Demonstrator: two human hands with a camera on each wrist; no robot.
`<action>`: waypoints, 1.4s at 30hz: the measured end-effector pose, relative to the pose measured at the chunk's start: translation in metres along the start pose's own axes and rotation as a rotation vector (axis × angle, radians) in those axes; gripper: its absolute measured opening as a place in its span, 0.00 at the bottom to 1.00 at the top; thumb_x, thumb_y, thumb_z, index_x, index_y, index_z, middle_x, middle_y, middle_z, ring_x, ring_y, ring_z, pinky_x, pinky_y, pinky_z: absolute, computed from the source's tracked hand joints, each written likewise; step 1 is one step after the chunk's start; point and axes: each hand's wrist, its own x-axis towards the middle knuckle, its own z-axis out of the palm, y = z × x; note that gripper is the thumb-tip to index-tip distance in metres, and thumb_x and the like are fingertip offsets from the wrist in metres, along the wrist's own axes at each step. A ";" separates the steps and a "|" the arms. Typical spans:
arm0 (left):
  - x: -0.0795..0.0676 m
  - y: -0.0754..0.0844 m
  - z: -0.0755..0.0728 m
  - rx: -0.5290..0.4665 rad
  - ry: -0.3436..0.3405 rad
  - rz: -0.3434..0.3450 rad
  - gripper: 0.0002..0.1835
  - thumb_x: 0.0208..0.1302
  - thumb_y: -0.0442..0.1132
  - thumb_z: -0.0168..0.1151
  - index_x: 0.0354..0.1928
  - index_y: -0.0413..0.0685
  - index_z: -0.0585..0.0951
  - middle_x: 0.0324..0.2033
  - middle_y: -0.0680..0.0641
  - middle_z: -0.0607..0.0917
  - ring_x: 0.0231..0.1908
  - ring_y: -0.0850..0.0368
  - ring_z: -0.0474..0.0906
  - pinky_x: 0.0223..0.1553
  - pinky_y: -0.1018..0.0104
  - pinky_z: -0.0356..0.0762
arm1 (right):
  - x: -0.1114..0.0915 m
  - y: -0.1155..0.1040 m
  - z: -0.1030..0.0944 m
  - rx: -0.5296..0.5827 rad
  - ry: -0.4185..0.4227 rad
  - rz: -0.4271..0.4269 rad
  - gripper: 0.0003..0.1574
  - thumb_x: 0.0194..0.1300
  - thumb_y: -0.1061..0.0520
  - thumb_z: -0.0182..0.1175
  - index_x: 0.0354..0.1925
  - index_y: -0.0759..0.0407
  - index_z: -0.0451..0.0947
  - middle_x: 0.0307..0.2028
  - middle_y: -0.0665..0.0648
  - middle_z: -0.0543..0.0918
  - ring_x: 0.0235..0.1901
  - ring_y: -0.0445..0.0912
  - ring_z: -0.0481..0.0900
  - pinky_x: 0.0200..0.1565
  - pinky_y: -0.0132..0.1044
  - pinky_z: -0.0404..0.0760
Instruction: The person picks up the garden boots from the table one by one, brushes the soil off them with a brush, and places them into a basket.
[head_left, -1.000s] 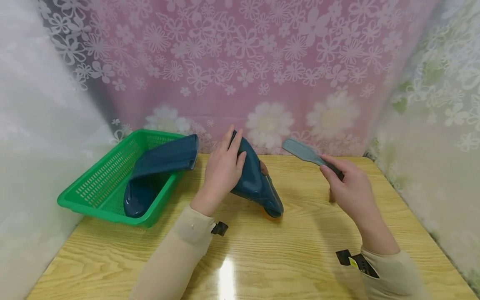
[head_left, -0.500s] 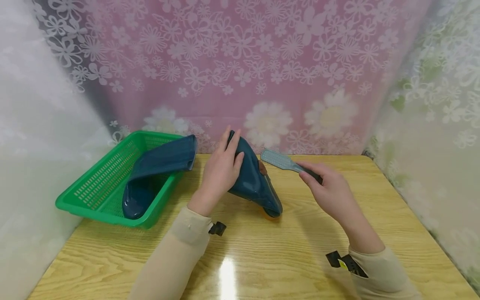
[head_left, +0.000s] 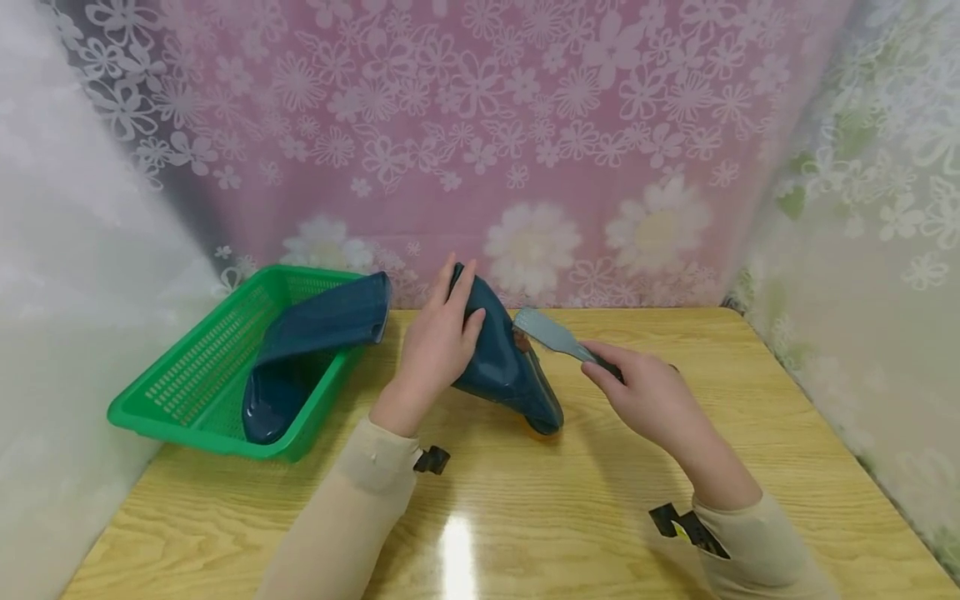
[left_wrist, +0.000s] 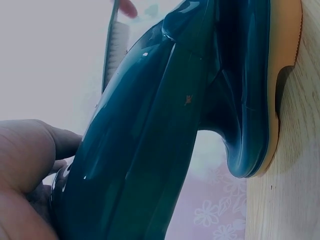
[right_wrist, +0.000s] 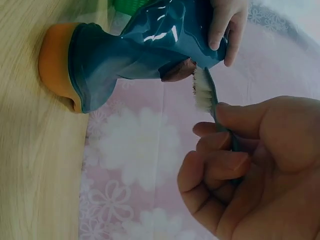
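Observation:
A shiny dark blue rain boot (head_left: 491, 358) with an orange sole (left_wrist: 286, 35) leans on the table, its shaft bent over. My left hand (head_left: 437, 346) grips the top of the shaft, fingers astride the rim. Pinched by its dark handle in my right hand (head_left: 651, 400) is a grey-blue scrubbing brush (head_left: 551, 332). Its pale bristles (right_wrist: 202, 90) face the boot, right at the edge of a brown dirt patch (right_wrist: 178, 71) on the shaft. In the left wrist view, the boot hides part of the brush.
At the left stands a green plastic basket (head_left: 195, 436) holding a second blue boot (head_left: 322, 315), whose shaft hangs over the basket's right side. The wood-grain table (head_left: 555, 517) ends at a pink flowered curtain (head_left: 465, 125) behind.
My right hand has brought the brush leftward and slightly down, from clear of the boot to its brown patch. The left hand and boot stay nearly in place.

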 end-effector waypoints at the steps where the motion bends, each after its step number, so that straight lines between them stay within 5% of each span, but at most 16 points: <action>1: -0.001 0.000 0.000 0.001 -0.002 -0.004 0.39 0.88 0.47 0.58 0.91 0.58 0.52 0.90 0.45 0.46 0.16 0.54 0.67 0.22 0.58 0.69 | 0.000 0.001 0.000 -0.020 -0.018 -0.002 0.33 0.89 0.45 0.57 0.80 0.57 0.74 0.28 0.51 0.78 0.20 0.47 0.64 0.28 0.44 0.65; 10: -0.001 -0.001 -0.002 0.008 0.006 0.005 0.39 0.88 0.48 0.57 0.91 0.59 0.53 0.90 0.45 0.47 0.16 0.55 0.68 0.22 0.57 0.70 | 0.000 0.004 -0.005 -0.069 -0.146 0.021 0.35 0.90 0.43 0.53 0.81 0.60 0.70 0.36 0.54 0.82 0.27 0.49 0.70 0.34 0.47 0.69; 16: 0.003 0.002 -0.003 -0.001 -0.009 -0.004 0.39 0.89 0.51 0.56 0.91 0.60 0.51 0.90 0.46 0.45 0.16 0.54 0.70 0.23 0.56 0.71 | -0.001 0.006 -0.014 -0.079 -0.115 0.041 0.30 0.92 0.45 0.49 0.73 0.66 0.75 0.50 0.66 0.87 0.42 0.61 0.84 0.43 0.57 0.79; 26: 0.005 0.005 -0.002 -0.022 -0.027 -0.008 0.40 0.88 0.51 0.57 0.92 0.61 0.51 0.90 0.47 0.44 0.18 0.54 0.70 0.23 0.56 0.71 | -0.006 0.000 -0.021 0.102 -0.081 0.038 0.33 0.92 0.41 0.47 0.80 0.57 0.71 0.37 0.59 0.78 0.28 0.52 0.70 0.34 0.48 0.71; 29: 0.004 0.005 -0.001 -0.025 -0.026 -0.016 0.40 0.88 0.51 0.57 0.92 0.61 0.51 0.90 0.48 0.45 0.17 0.53 0.70 0.23 0.57 0.70 | -0.005 -0.002 -0.016 0.083 -0.086 -0.005 0.34 0.91 0.43 0.50 0.84 0.54 0.68 0.55 0.63 0.86 0.35 0.51 0.76 0.38 0.49 0.72; 33: 0.002 0.003 -0.001 -0.018 -0.015 -0.018 0.41 0.87 0.49 0.59 0.91 0.60 0.52 0.90 0.46 0.46 0.17 0.54 0.70 0.23 0.57 0.70 | -0.003 -0.001 -0.010 0.021 -0.078 -0.007 0.34 0.91 0.45 0.52 0.86 0.51 0.66 0.71 0.65 0.81 0.45 0.52 0.81 0.43 0.51 0.73; 38: 0.001 0.001 0.000 -0.017 -0.018 -0.020 0.41 0.87 0.45 0.60 0.91 0.60 0.52 0.90 0.46 0.46 0.16 0.53 0.69 0.22 0.57 0.70 | 0.000 0.002 -0.010 -0.009 -0.081 0.023 0.33 0.90 0.47 0.54 0.85 0.51 0.67 0.64 0.64 0.86 0.29 0.50 0.71 0.37 0.48 0.68; 42: 0.000 0.000 0.001 -0.020 -0.019 -0.019 0.41 0.87 0.44 0.60 0.91 0.59 0.52 0.90 0.46 0.45 0.16 0.53 0.69 0.22 0.58 0.69 | 0.000 0.003 -0.011 -0.013 -0.087 0.034 0.33 0.90 0.48 0.55 0.84 0.52 0.69 0.57 0.61 0.88 0.26 0.49 0.67 0.35 0.47 0.66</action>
